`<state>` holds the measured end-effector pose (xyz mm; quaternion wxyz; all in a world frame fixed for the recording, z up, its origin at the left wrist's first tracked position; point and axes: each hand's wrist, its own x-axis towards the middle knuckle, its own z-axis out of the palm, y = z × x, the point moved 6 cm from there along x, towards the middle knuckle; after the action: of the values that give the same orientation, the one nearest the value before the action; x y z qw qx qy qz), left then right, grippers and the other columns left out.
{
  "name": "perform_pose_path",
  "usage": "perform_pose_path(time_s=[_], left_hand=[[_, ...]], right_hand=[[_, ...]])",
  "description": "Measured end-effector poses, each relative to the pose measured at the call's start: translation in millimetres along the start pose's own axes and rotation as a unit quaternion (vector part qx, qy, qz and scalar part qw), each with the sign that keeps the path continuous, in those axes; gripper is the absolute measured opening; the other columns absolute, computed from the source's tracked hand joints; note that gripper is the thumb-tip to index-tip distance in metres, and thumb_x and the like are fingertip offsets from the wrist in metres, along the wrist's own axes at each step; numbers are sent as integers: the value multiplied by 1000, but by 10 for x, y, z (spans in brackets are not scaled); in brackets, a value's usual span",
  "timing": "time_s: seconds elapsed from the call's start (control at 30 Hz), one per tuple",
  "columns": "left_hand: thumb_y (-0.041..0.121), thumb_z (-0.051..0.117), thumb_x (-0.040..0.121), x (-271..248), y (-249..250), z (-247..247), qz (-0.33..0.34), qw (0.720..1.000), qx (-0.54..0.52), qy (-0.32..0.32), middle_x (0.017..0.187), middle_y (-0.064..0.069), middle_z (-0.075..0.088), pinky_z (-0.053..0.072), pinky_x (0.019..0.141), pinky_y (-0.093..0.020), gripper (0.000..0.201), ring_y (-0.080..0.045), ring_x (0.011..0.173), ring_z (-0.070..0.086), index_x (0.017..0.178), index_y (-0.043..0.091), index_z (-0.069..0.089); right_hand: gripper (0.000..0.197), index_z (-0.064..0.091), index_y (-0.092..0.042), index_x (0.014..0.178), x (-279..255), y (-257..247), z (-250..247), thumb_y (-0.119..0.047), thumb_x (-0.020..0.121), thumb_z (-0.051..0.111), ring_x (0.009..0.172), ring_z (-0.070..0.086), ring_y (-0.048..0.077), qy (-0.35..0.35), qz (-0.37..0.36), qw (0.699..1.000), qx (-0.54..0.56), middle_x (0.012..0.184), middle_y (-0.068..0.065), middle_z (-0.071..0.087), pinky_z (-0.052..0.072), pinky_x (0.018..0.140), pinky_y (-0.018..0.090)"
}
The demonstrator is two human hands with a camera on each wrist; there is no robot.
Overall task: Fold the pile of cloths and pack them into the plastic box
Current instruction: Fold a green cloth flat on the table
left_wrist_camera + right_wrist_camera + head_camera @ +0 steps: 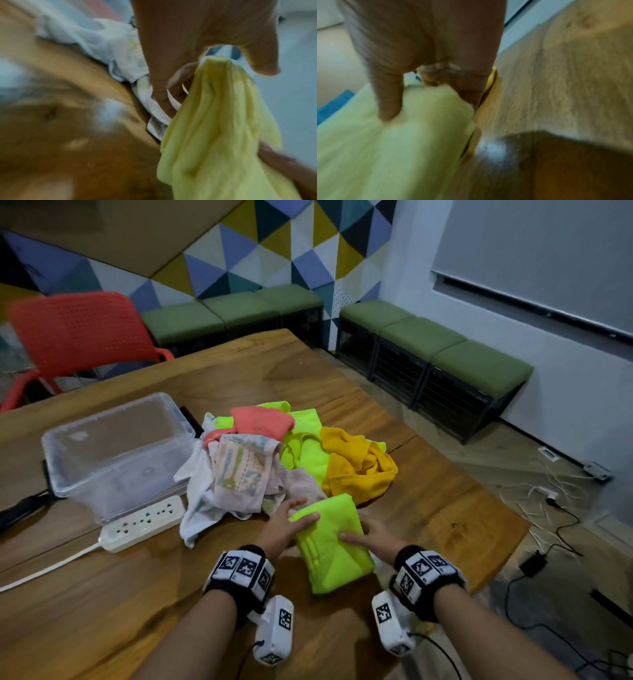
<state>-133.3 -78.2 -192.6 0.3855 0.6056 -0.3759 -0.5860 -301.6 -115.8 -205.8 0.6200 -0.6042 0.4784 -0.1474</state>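
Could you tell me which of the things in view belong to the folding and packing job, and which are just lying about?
Part of the job:
- folded neon-yellow cloth, held at its sides by the left hand and the right hand
- pile of unfolded cloths
- clear plastic box, nothing in it yet

Just lying about:
- white power strip
- red chair
- green benches
- cables on the floor

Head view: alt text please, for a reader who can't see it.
Both hands, left hand and right hand, grip a folded neon-yellow cloth on a wooden table. Behind it lies an unfolded pile of cloths, with an empty clear plastic box at the left.
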Motion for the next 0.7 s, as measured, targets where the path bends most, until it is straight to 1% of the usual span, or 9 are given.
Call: perform_pose_path(time_s=[0.1, 0.17, 0.23, 0.33, 0.4, 0.47, 0.53, 0.6, 0.7], left_hand=[[41, 85, 57, -9, -118, -38, -4, 992, -112, 54, 136, -7, 43, 50, 78, -32, 106, -21, 111, 49, 139, 21, 22], [36, 79, 66, -5, -182, 3, 17, 992, -85, 96, 145, -10, 37, 46, 97, -43, 108, -25, 121, 47, 145, 26, 5], [36, 68, 79, -1, -211, 35, 45, 989, -30, 136, 149, -10, 32, 41, 103, -51, 97, -29, 127, 45, 143, 36, -5], [20, 52, 94, 10, -182, 105, 89, 979, 40, 181, 151, -11, 27, 38, 105, -49, 69, -31, 131, 40, 143, 33, 6], [18, 46, 97, 0, -136, 172, 117, 969, 111, 188, 149, -10, 26, 35, 103, -29, 51, -23, 130, 37, 140, 28, 21], [17, 37, 100, 3, -92, 227, 146, 954, 201, 169, 144, -12, 27, 29, 88, -12, 38, -17, 126, 37, 137, 29, 34], [15, 30, 102, 12, -87, 206, 148, 944, 253, 150, 146, -14, 24, 30, 85, -13, 39, -23, 132, 36, 136, 32, 41], [11, 26, 102, -26, -106, 105, 121, 942, 269, 157, 149, -15, 19, 34, 96, -22, 46, -26, 136, 32, 142, 34, 34], [17, 26, 103, -150, -193, -201, 84, 938, 271, 198, 145, -18, 25, 36, 101, -30, 47, -31, 131, 37, 147, 31, 20]], right_hand=[[40, 55, -6, 117, 102, -1, 92, -26, 84, 66, 92, 63, 22, 54, 9, 995, 80, 123, 20, 60, 53, 87, 36], [34, 53, -1, 121, 131, -11, 182, -19, 93, 55, 85, 61, 17, 78, 6, 995, 66, 123, 22, 60, 52, 73, 22], [35, 49, -4, 128, 121, -4, 220, -19, 96, 50, 94, 59, 20, 108, 2, 993, 43, 125, 17, 59, 48, 72, 19], [50, 28, -17, 141, 33, -21, 183, -22, 96, 49, 106, 54, 23, 151, -16, 988, 15, 124, 5, 50, 45, 82, 30], [51, 21, -22, 143, -16, -26, 136, -17, 98, 45, 104, 52, 19, 155, -44, 987, 1, 125, 2, 46, 45, 86, 32], [51, 20, -27, 144, -48, -34, 135, -12, 99, 39, 111, 47, 13, 131, -70, 989, -25, 129, -4, 41, 42, 92, 29], [51, 23, -32, 144, -44, -48, 199, -8, 100, 34, 119, 43, 11, 101, -81, 989, -69, 135, -3, 39, 37, 96, 21], [53, 27, -30, 144, 20, -86, 332, -2, 99, 30, 125, 43, 17, 88, -85, 984, -126, 136, 8, 41, 33, 93, 13], [55, 30, -22, 145, 222, -206, 665, 4, 97, 29, 134, 37, 25, 52, -102, 974, -193, 143, 13, 35, 32, 105, 20]])
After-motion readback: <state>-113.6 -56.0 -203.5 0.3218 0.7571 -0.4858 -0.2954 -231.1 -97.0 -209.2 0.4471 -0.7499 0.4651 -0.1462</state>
